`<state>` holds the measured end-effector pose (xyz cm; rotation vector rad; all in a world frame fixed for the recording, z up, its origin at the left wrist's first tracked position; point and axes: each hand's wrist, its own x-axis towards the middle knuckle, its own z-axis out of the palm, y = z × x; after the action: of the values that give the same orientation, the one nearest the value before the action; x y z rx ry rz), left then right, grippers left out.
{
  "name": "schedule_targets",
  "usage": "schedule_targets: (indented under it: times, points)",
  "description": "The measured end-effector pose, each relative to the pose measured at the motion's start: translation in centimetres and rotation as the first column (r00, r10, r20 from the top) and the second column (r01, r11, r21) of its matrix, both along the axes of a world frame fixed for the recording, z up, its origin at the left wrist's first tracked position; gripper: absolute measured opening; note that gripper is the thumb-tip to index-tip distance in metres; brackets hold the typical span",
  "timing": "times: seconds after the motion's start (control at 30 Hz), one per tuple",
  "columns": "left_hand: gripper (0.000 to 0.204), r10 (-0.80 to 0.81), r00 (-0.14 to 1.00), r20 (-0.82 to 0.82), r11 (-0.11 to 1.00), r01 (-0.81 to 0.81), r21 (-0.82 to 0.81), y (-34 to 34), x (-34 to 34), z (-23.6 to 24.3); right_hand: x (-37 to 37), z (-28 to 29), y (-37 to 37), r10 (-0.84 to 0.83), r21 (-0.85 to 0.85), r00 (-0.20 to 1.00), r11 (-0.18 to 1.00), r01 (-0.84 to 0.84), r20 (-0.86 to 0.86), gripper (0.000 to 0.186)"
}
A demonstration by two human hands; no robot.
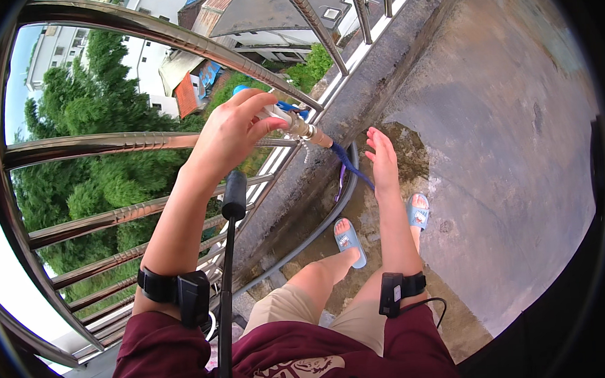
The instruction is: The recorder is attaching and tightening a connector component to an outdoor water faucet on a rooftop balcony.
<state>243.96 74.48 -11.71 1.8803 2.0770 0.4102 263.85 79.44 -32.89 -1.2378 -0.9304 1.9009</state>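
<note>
My left hand (231, 131) reaches over the railing's edge, its thumb and fingers closed round a white pipe tap (276, 114) with blue parts beside it. A brass-coloured connector (319, 137) joins the tap's lower end to a dark blue hose (353, 164), which runs down toward the floor. My right hand (383, 161) hovers to the right of the hose, fingers stretched out and holding nothing. My left palm and fingers hide part of the tap.
A shiny metal railing (164, 33) stands on a low concrete ledge (366, 90) at left. Along its foot runs a grey pipe (318, 230). A black stick with a foam end (234, 196) rises between my arms. Wet concrete floor (499, 158) spreads right.
</note>
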Motion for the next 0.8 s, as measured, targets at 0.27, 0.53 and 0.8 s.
schedule_targets:
  times: [0.27,0.53,0.8]
  points:
    - [0.028,0.107,0.994,-0.016,0.994,-0.106,0.016,0.2,0.6,-0.4,-3.0,1.7,-0.3,-0.109,-0.049,0.991,0.993,0.105,-0.076,0.031]
    - [0.028,0.125,0.992,0.011,0.992,-0.125,0.007,-0.1,0.2,-0.5,-3.3,1.6,-0.9,-0.092,-0.055,0.995,0.994,0.089,-0.044,0.03]
    - [0.032,0.135,0.991,-0.015,0.991,-0.135,-0.012,0.1,0.1,-0.3,-5.0,3.6,-0.6,0.019,0.444,0.996,0.894,-0.055,0.084,0.029]
